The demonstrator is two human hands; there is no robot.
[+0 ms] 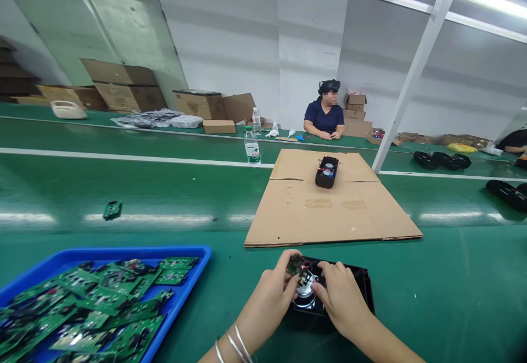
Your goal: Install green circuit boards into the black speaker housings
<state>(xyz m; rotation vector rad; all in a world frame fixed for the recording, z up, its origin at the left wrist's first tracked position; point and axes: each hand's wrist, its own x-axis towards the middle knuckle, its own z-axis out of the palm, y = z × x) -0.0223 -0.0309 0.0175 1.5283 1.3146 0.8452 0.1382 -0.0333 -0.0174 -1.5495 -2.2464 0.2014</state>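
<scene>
Black housing [364, 286] on the green bench [230, 297], nearest the camera, both hands over it; round speaker [305, 296] inside, between the hands. Left hand [276, 286], bangles [236, 344] at the wrist, pinches a small board [295, 266] between thumb and fingertips above the speaker; right hand [340, 294] has fingers curled and thumb close to the speaker; can't tell whether it grips a wire.

Blue tray [196, 275] to the left, heaped with green boards [101, 300]; one loose board [112, 210] beyond it. Cardboard sheet [329, 225] lies past the housing; second housing [327, 172] on it, wires showing; water bottle [252, 148] upright just beside the sheet's far left corner. Person [324, 113] in dark blue top sits at the far bench, forearms on it; cartons [200, 105] on that bench too.
</scene>
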